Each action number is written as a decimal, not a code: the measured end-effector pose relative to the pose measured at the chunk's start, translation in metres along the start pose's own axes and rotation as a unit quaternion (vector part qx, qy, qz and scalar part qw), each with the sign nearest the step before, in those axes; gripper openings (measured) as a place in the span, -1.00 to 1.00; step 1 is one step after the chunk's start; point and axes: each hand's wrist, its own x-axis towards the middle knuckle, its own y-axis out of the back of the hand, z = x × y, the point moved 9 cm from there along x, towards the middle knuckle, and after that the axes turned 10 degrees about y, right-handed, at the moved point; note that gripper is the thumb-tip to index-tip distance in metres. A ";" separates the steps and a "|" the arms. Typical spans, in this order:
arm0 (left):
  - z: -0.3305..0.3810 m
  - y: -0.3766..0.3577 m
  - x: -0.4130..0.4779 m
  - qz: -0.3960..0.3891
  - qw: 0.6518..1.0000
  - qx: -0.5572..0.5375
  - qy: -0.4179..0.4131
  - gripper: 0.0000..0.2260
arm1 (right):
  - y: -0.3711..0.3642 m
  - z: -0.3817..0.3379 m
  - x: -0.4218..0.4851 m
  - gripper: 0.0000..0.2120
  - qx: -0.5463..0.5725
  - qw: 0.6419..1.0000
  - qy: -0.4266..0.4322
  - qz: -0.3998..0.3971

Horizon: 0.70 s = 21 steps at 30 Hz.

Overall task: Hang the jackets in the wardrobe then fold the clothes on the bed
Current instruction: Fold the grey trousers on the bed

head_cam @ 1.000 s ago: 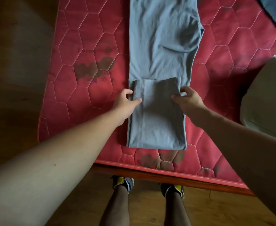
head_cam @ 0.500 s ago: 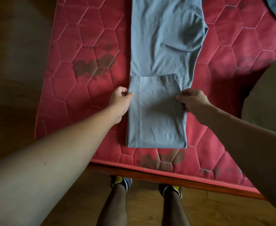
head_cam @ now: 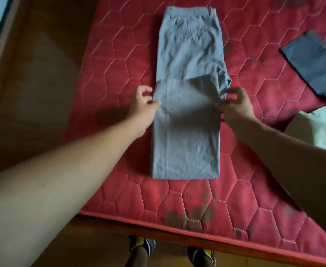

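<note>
Camera's tipped up since a moment ago, so the waistband shows now; the hands barely moved. Both arms reach over the bed (head_cam: 119, 64). One pair of grey trousers (head_cam: 187, 132) lies flat there, legs folded up. The right hand (head_cam: 237, 106) fingers (head_cam: 230, 90) pinch its right edge. The left hand (head_cam: 144, 106) is curled, thumb touching the left edge, grip unclear. One dark blue garment (head_cam: 316, 64) and one pale garment (head_cam: 320, 130) lie off right.
</note>
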 end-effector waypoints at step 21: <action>-0.168 0.018 -0.056 -0.004 0.973 0.182 0.144 -0.66 | 0.004 0.150 -0.102 -0.87 -0.242 0.958 -0.105 -0.114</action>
